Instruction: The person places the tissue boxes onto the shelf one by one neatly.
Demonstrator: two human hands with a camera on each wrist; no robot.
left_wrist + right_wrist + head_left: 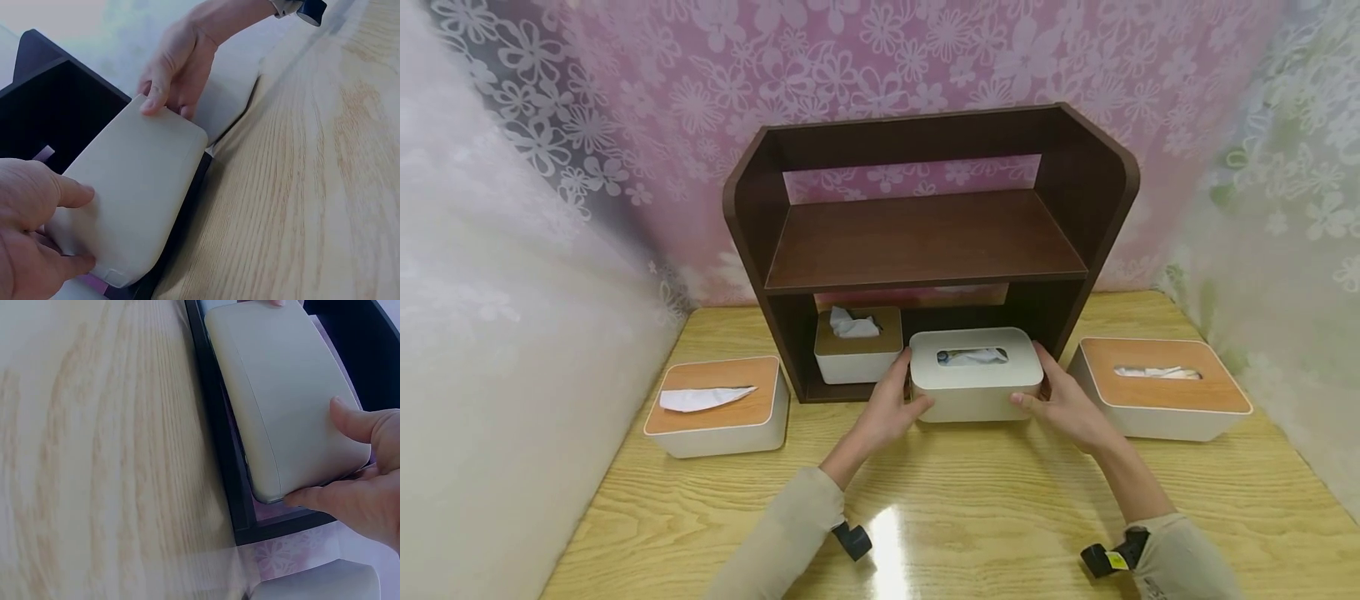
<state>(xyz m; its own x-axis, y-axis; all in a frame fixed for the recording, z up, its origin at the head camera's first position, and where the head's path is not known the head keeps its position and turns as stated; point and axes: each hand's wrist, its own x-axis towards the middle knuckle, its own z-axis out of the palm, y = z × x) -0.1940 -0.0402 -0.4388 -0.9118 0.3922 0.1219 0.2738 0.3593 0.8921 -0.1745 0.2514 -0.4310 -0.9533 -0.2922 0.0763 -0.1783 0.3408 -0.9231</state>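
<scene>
Both hands hold an all-white tissue box (pixel 973 402) at the front of the shelf's lower compartment. My left hand (pixel 886 410) grips its left end, thumb on the front face. At the other end my right hand (pixel 1071 408) grips it the same way, its thumb (pixel 353 422) pressed on the front face. A tissue shows in the oval slot of the lid. Just left of the held box, a tissue box with a brown lid (pixel 891 329) stands inside the lower compartment. In the left wrist view the held box (pixel 134 181) appears raised above the table.
The dark brown two-tier shelf (pixel 925 237) stands against a flowered backdrop on the wood-grain table (pixel 970 517). Left of it sits a tissue box with an orange-brown lid (pixel 722 437); a similar tissue box (pixel 1172 423) stands to the right, close to my right hand.
</scene>
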